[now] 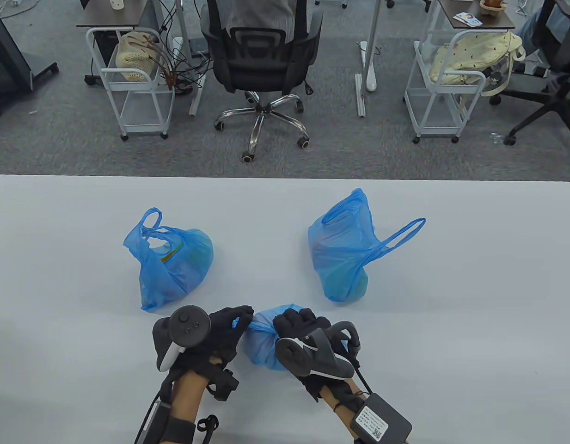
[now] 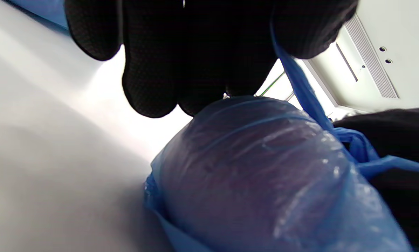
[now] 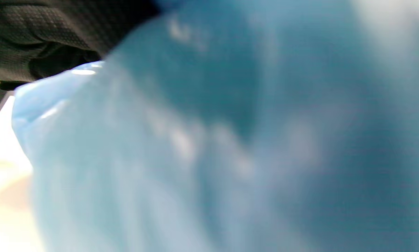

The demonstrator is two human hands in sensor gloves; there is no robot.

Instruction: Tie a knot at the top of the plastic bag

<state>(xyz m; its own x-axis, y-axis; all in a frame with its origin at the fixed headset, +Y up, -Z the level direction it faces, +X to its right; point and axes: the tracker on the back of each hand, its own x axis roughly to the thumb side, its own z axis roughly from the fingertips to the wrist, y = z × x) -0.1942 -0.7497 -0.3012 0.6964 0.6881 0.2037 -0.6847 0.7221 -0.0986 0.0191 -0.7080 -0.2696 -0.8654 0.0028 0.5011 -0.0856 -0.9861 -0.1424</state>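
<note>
A small filled blue plastic bag [image 1: 261,344] sits at the near middle of the white table [image 1: 474,286], between my hands. My left hand [image 1: 231,319] pinches a strip of the bag's handle just left of its top. My right hand [image 1: 296,323] lies over the top right of the bag and grips its gathered plastic. In the left wrist view the bag [image 2: 258,175] bulges below my fingers [image 2: 150,84], and a taut blue strip [image 2: 302,87] runs up into them. The right wrist view is filled by blurred blue plastic [image 3: 230,140].
Two more filled blue bags stand farther back, one at left [image 1: 171,263] and one at right [image 1: 342,254], both with loose handles. Beyond the table's far edge are an office chair [image 1: 261,60] and two white carts [image 1: 132,83] [image 1: 444,78].
</note>
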